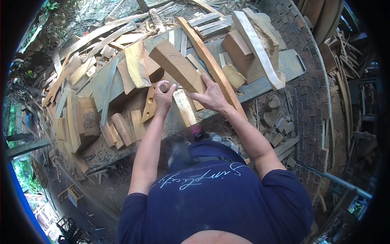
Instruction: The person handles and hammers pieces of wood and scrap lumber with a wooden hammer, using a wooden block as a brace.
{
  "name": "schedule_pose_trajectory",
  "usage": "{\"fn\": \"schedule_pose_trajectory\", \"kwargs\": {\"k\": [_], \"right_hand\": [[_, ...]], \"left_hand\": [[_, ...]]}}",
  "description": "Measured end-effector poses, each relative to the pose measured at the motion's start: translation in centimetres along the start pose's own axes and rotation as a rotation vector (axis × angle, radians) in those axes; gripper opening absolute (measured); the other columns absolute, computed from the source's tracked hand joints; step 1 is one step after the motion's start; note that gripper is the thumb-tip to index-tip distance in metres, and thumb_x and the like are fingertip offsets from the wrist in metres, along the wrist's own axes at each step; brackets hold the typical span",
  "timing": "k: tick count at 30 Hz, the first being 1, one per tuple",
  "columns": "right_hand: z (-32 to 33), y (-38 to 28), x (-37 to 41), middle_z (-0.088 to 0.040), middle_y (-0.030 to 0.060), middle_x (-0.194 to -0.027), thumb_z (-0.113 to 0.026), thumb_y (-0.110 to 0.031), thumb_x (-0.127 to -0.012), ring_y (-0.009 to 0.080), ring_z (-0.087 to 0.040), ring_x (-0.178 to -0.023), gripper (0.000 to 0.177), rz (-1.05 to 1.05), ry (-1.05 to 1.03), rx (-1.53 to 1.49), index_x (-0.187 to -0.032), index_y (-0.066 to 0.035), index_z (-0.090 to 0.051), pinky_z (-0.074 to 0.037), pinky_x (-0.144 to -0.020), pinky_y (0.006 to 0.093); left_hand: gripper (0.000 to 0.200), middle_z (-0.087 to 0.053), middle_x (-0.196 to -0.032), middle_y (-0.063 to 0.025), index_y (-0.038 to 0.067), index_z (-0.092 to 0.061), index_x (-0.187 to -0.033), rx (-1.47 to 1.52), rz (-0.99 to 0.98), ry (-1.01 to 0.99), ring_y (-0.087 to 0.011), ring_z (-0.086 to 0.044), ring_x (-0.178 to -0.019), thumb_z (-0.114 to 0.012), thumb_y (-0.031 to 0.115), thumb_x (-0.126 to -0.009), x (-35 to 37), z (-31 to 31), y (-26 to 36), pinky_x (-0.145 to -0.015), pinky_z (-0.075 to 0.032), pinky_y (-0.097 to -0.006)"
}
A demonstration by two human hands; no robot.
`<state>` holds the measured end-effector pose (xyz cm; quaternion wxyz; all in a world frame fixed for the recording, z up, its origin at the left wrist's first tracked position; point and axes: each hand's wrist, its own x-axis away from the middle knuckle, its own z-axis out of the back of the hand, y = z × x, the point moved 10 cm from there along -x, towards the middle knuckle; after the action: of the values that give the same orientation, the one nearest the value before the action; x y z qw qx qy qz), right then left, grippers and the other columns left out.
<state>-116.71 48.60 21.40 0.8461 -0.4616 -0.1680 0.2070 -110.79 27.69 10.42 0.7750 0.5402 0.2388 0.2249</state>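
Note:
My right hand (210, 96) grips the near end of a thick brown wood block (177, 67), which is tilted up and away to the left. My left hand (164, 96) is closed around a short round wooden handle (163, 87); a thin metal shaft seems to run from it toward the block's near end. Just below the hands lies a pale wood piece (185, 107) on the bench. Beside my left wrist is a brown strip with round holes (150, 102).
A long reddish beam (211, 65) runs past my right hand. Farther right, a whitish curved board (258, 49) lies over large blocks. Upright wood pieces (124, 128) stand at the bench's near left edge. A brick strip (304, 101) borders the right side.

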Motion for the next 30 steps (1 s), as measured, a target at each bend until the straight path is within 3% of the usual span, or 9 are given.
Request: {"fn": "schedule_pose_trajectory", "kwargs": {"k": [11,14,16,19,21,23,24,27,30], "right_hand": [[1.9,-1.0,1.7,-0.066,0.0180,-0.094,-0.078,-0.037,-0.072,0.0257,-0.066,-0.087,0.063,-0.017,-0.015,0.064,-0.117,0.000,-0.053,-0.051,-0.077,0.0374],[3.1,-6.2,1.5,-0.064,0.0147,-0.095,-0.080,-0.030,-0.072,0.0210,-0.063,-0.088,0.059,0.076,-0.025,-0.032,-0.117,-0.002,-0.052,-0.050,-0.078,0.0345],[4.6,-10.6,2.1,-0.063,0.0169,-0.085,-0.078,-0.033,-0.070,0.0339,-0.066,-0.078,0.057,0.409,0.107,-0.184,-0.112,-0.005,-0.051,-0.052,-0.071,0.0412],[3.1,-9.2,2.3,-0.063,0.0164,-0.085,-0.079,-0.027,-0.069,0.0346,-0.066,-0.079,0.058,0.569,0.070,-0.248,-0.115,-0.007,-0.050,-0.052,-0.071,0.0406],[-0.3,-2.3,0.8,-0.065,0.0184,-0.087,-0.075,-0.031,-0.070,0.0386,-0.065,-0.087,0.054,0.217,-0.175,0.199,-0.113,-0.009,-0.049,-0.050,-0.074,0.0462],[-2.5,3.8,-0.3,-0.065,0.0199,-0.087,-0.072,-0.035,-0.071,0.0404,-0.064,-0.086,0.052,0.055,-0.309,0.482,-0.110,-0.009,-0.050,-0.049,-0.075,0.0497],[-1.9,1.8,-0.6,-0.065,0.0208,-0.087,-0.072,-0.036,-0.070,0.0399,-0.065,-0.087,0.053,0.081,-0.286,0.475,-0.110,-0.008,-0.051,-0.049,-0.075,0.0486],[-0.8,-3.0,-0.6,-0.065,0.0203,-0.086,-0.073,-0.035,-0.070,0.0385,-0.065,-0.085,0.053,0.110,-0.230,0.417,-0.108,-0.005,-0.053,-0.050,-0.072,0.0455],[1.1,-7.7,-0.3,-0.063,0.0173,-0.086,-0.078,-0.031,-0.072,0.0293,-0.066,-0.079,0.055,0.265,-0.058,0.027,-0.112,-0.003,-0.052,-0.050,-0.071,0.0374]], "left_hand": [[0.027,-0.061,-0.088,-0.0038,0.009,-0.061,-0.095,-0.092,-0.106,0.033,-0.0147,-0.059,-0.080,-0.080,0.015,-0.076,0.5,0.4,2.3,-0.075,-0.050,-0.0303],[0.027,-0.063,-0.086,-0.0043,0.009,-0.061,-0.095,-0.026,-0.069,0.032,-0.0147,-0.061,-0.079,-0.079,0.016,-0.077,0.7,-0.3,1.9,-0.075,-0.051,-0.0309],[0.026,-0.065,-0.083,-0.0039,0.007,-0.062,-0.093,0.082,0.019,-0.018,-0.0122,-0.062,-0.076,-0.079,0.016,-0.076,0.5,-1.6,-1.1,-0.072,-0.051,-0.0302],[0.027,-0.068,-0.082,-0.0058,0.004,-0.063,-0.092,0.039,0.093,0.021,-0.0133,-0.064,-0.077,-0.079,0.018,-0.076,0.7,-1.4,-1.3,-0.072,-0.051,-0.0306],[0.033,-0.073,-0.091,-0.0109,0.001,-0.066,-0.105,-0.038,0.146,-0.035,-0.0192,-0.070,-0.085,-0.077,0.019,-0.078,0.3,-1.8,-1.8,-0.075,-0.052,-0.0315],[0.035,-0.073,-0.095,-0.0123,0.002,-0.066,-0.109,-0.382,-0.120,-0.062,-0.0221,-0.071,-0.085,-0.075,0.017,-0.079,-0.7,-3.5,-5.5,-0.077,-0.053,-0.0321],[0.030,-0.072,-0.097,-0.0141,0.001,-0.067,-0.105,-0.336,-0.230,-0.030,-0.0238,-0.070,-0.088,-0.075,0.013,-0.078,0.0,-3.1,-2.8,-0.079,-0.053,-0.0333],[0.037,-0.070,-0.093,-0.0114,0.000,-0.062,-0.104,0.083,0.183,-0.002,-0.0189,-0.068,-0.089,-0.080,0.013,-0.074,1.3,-2.2,-2.4,-0.080,-0.053,-0.0333],[0.040,-0.067,-0.090,-0.0076,0.002,-0.060,-0.103,0.086,0.122,-0.011,-0.0163,-0.064,-0.083,-0.082,0.019,-0.074,0.8,-2.2,-3.4,-0.078,-0.052,-0.0324]]}}
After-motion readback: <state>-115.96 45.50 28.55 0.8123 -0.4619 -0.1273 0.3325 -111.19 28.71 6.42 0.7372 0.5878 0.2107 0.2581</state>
